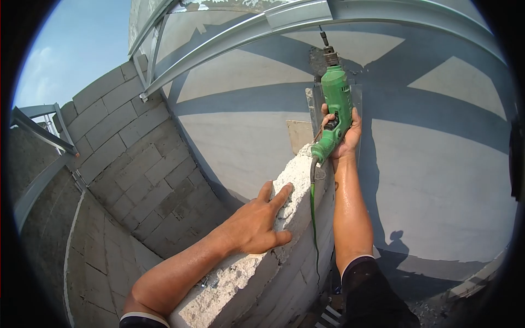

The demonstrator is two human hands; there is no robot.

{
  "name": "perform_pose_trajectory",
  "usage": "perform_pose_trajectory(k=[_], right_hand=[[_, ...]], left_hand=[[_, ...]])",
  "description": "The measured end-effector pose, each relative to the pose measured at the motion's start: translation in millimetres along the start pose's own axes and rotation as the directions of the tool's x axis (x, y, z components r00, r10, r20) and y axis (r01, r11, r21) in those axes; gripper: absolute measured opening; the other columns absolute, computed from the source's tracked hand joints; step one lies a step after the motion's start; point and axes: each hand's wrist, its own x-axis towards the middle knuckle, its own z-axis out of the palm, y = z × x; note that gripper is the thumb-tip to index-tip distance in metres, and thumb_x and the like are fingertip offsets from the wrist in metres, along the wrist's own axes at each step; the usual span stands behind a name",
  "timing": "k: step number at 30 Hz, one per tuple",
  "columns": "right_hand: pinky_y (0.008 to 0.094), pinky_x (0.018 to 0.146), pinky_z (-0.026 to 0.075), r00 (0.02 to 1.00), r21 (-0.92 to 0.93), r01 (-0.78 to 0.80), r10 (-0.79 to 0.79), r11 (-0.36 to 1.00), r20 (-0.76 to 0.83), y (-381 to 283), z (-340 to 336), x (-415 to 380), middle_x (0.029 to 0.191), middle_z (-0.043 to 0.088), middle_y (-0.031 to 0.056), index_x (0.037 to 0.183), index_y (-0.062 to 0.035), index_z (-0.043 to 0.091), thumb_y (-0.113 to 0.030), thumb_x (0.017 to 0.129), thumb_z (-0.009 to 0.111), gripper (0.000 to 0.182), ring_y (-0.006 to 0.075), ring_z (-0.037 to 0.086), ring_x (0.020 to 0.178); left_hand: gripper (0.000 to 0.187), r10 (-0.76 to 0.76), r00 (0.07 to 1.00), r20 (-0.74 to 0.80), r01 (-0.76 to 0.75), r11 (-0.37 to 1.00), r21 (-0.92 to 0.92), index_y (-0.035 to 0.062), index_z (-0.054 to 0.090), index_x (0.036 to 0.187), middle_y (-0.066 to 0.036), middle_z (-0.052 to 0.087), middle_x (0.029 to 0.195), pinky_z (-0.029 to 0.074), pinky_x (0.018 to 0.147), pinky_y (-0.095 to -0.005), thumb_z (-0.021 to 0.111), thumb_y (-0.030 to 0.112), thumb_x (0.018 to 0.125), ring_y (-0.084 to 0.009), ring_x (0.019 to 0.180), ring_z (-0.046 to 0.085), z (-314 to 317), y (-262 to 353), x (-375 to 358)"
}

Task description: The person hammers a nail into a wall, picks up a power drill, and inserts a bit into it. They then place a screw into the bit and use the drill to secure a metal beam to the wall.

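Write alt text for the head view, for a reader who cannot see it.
The right hand grips a green electric drill, its bit pointed up at a grey metal roof beam. The left hand rests flat on the rough top of a grey concrete block wall, under blue sky.

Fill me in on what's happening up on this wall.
A person is working at the top of a block wall. The right hand grips a green drill, its bit pointed up at the grey surface just under a metal beam. The drill's cord hangs down beside the wall. The left hand lies flat on the rough top of the wall, fingers spread, holding nothing. Another block wall stands to the left.
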Motion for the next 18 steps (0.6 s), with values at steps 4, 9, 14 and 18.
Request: perform_pose_trajectory(k=[4, 9, 14, 18], right_hand=[[0.0438, 0.085, 0.062, 1.000, 0.018, -0.010, 0.010, 1.000, 0.000, 0.2, -0.2, 0.0, 0.127, 0.064, 0.0355, 0.147, 0.0032, 0.054, -0.045, 0.099, 0.068, 0.070, 0.0274, 0.071, 0.087], [0.0436, 0.087, 0.062, 1.000, 0.010, -0.021, 0.020, 1.000, 0.016, -2.0, -3.7, 1.8, 0.130, 0.063, 0.0360, 0.148, 0.0022, 0.053, -0.045, 0.099, 0.069, 0.070, 0.0277, 0.070, 0.089], [0.0435, 0.087, 0.062, 0.999, 0.036, -0.032, 0.031, 0.999, 0.019, -0.1, 0.2, 0.6, 0.130, 0.063, 0.0360, 0.149, 0.0022, 0.052, -0.044, 0.098, 0.069, 0.071, 0.0276, 0.070, 0.089], [0.0439, 0.086, 0.063, 1.000, 0.013, -0.012, 0.011, 1.000, 0.011, -0.6, -0.5, 0.6, 0.130, 0.062, 0.0359, 0.150, 0.0027, 0.051, -0.045, 0.098, 0.069, 0.072, 0.0274, 0.070, 0.088]], left_hand=[[0.111, 0.003, 1.000, -0.003, -0.003, 1.000, -0.007, 0.0089, 0.014, 0.172, -0.047, 0.016, 0.165, 0.042, 0.122, -0.0511, 0.069, 0.042, 0.081, -0.0598, 0.139, 0.050, -0.5, 0.5, -0.3], [0.111, 0.016, 1.000, -0.022, -0.016, 1.000, 0.008, 0.0076, 0.015, 0.171, -0.048, 0.018, 0.164, 0.043, 0.121, -0.0508, 0.070, 0.042, 0.080, -0.0598, 0.137, 0.052, 1.3, -1.3, 0.2], [0.111, 0.020, 0.999, -0.028, -0.019, 1.000, 0.010, 0.0068, 0.017, 0.171, -0.048, 0.019, 0.163, 0.044, 0.120, -0.0507, 0.070, 0.042, 0.081, -0.0591, 0.137, 0.052, 0.9, -1.2, 0.2], [0.110, 0.034, 0.999, -0.038, -0.034, 0.999, 0.012, 0.0044, 0.018, 0.170, -0.050, 0.020, 0.162, 0.045, 0.119, -0.0503, 0.070, 0.041, 0.080, -0.0598, 0.135, 0.054, 1.2, -1.2, 0.0]])
